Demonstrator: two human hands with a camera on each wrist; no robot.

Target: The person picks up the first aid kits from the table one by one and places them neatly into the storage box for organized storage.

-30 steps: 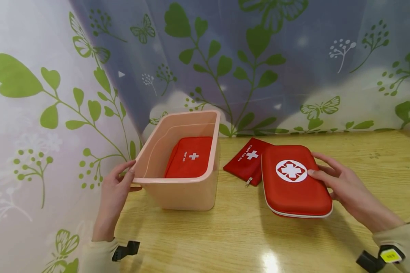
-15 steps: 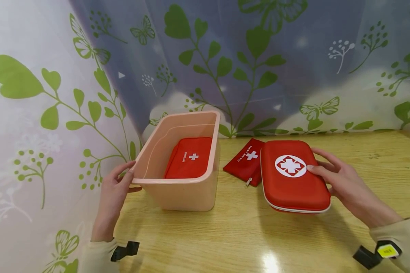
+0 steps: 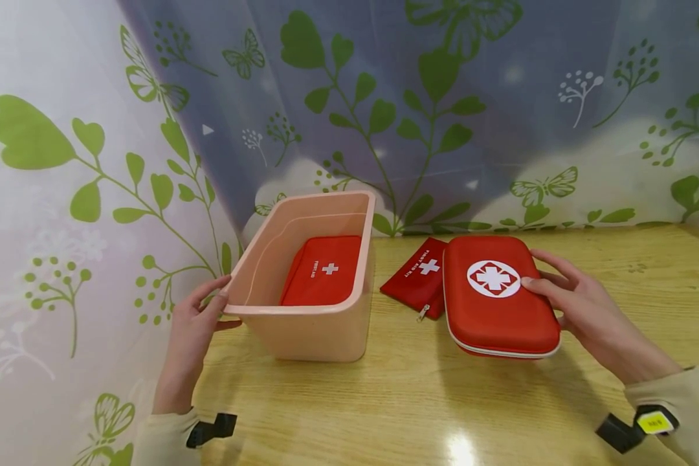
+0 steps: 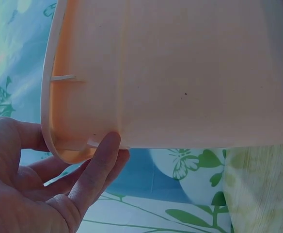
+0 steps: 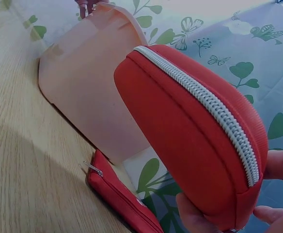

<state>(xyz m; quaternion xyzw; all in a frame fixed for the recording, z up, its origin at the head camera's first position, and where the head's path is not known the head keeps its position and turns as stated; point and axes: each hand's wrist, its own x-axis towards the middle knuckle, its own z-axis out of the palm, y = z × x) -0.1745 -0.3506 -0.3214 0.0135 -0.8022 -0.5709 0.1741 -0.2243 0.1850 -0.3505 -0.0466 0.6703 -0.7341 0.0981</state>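
My right hand (image 3: 582,310) grips the right side of a red hard-shell first aid case (image 3: 501,323), thumb on top near its round white cross emblem. The right wrist view shows the case's white zipper (image 5: 204,99) and its end held off the wooden table. On the left, my left hand (image 3: 195,330) holds the near left corner of a pink plastic bin (image 3: 320,333), fingers around the rim, also seen in the left wrist view. Inside the bin lies a red first aid pouch (image 3: 338,281) with a white cross. A flat red zip pouch (image 3: 410,278) lies on the table, partly covered by the case.
The wooden table (image 3: 384,414) reaches back to a fabric backdrop (image 3: 501,129) printed with leaves and butterflies. A white printed curtain (image 3: 122,259) closes off the left side, close to my left hand. The bin's high wall stands left of the flat pouch.
My right hand has carried the first aid case slightly away from me and a little to the left. The left hand and the bin have stayed in place.
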